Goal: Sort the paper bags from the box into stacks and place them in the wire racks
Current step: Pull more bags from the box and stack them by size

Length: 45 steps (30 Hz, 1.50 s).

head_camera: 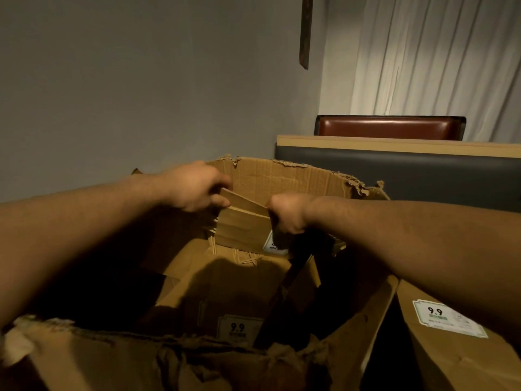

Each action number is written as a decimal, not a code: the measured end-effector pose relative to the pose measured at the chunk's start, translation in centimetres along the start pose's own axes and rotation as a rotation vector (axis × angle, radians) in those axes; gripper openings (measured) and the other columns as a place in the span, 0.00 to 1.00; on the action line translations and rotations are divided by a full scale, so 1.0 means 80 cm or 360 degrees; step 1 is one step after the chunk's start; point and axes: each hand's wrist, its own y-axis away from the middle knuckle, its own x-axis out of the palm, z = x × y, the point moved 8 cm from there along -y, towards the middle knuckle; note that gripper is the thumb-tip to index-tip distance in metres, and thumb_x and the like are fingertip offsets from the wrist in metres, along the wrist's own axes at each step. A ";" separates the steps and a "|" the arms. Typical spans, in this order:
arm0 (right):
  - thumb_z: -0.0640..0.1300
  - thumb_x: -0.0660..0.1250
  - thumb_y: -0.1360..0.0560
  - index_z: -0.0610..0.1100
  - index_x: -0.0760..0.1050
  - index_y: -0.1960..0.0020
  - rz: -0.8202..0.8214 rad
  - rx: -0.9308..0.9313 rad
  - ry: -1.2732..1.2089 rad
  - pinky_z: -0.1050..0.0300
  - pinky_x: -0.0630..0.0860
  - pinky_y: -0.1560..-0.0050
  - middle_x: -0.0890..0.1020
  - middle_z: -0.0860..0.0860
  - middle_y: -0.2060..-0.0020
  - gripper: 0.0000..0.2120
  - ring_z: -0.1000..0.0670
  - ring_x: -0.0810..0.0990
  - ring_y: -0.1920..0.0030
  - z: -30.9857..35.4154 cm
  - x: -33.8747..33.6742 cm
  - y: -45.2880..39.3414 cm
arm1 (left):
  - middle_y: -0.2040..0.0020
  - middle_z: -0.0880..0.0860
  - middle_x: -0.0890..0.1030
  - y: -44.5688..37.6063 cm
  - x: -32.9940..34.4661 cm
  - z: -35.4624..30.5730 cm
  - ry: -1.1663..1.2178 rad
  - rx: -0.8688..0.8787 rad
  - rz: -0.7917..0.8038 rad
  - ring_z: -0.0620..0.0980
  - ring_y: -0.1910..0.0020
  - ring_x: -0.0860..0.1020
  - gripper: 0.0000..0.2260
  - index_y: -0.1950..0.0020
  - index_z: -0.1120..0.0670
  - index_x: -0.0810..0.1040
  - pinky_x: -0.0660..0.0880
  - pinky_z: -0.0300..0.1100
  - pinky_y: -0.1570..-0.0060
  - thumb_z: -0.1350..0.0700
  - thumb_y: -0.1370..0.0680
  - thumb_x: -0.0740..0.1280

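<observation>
Right now both hands grip one bundle of folded paper bags (pixel 242 221) above the torn box (pixel 282 176): left hand (pixel 194 187) curled on its upper left edge, right hand (pixel 287 213) clutching its right side

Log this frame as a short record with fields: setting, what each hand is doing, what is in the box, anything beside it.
setting: torn cardboard box by a grey wall, booth seat and curtain behind
left hand: grips the left end of a stack of paper bags
right hand: grips the right end of the same stack
stack position: held above the box's inside
in the box: a flat bag with a 9.9 label
beside the box: another bag with a 9.9 label, on the right
wire racks: not in view
</observation>
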 end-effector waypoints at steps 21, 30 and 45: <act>0.38 0.63 0.22 0.44 0.79 0.41 -0.0107 -0.0030 -0.0451 0.56 0.80 0.53 0.82 0.46 0.46 0.12 0.48 0.81 0.50 -0.009 -0.021 -0.005 | 0.56 0.54 0.77 0.021 -0.001 0.001 0.0175 -0.0572 0.0252 0.50 0.63 0.77 0.12 0.42 0.58 0.76 0.73 0.37 0.72 0.66 0.25 0.65; 0.37 0.57 0.20 0.44 0.74 0.69 0.0484 0.0008 -0.1130 0.64 0.70 0.70 0.75 0.53 0.74 0.19 0.56 0.73 0.72 -0.014 0.003 0.008 | 0.58 0.42 0.79 0.038 -0.021 -0.127 0.0696 0.0776 -0.0335 0.38 0.60 0.78 0.05 0.47 0.46 0.75 0.74 0.34 0.61 0.55 0.21 0.65; 0.34 0.68 0.25 0.48 0.62 0.25 -0.0343 0.0048 -0.0310 0.53 0.75 0.43 0.76 0.46 0.36 0.31 0.44 0.76 0.38 -0.046 -0.046 -0.012 | 0.54 0.52 0.77 0.033 0.185 -0.013 0.0789 -0.0531 0.0977 0.43 0.65 0.76 0.15 0.34 0.58 0.73 0.76 0.36 0.66 0.61 0.21 0.65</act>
